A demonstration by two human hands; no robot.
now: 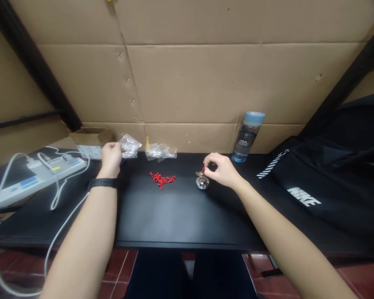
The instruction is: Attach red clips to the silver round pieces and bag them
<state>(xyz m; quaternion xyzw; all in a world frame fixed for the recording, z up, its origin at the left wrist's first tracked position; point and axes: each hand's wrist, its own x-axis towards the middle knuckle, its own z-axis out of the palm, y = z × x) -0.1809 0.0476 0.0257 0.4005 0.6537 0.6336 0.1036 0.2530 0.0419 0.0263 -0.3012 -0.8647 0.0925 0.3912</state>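
Note:
Fingers pinched together, my left hand point(111, 158) grips the edge of a small clear plastic bag point(130, 146) at the back left of the table. My right hand point(220, 169) pinches a short red cord point(203, 169) between thumb and fingertips. Shiny round metal discs point(202, 182), like small cymbals, hang from or lie under that cord, low over the black tabletop. Between my hands lies a loose pile of knotted red cords point(162, 179). What the left-hand bag contains is too blurred to make out.
Other clear plastic bags point(161, 152) lie against the cardboard wall point(187, 83). An open cardboard box point(92, 139) and a white power strip point(39, 178) with cables are on the left. A blue-capped bottle point(245, 136) and a black backpack point(330, 178) stand on the right.

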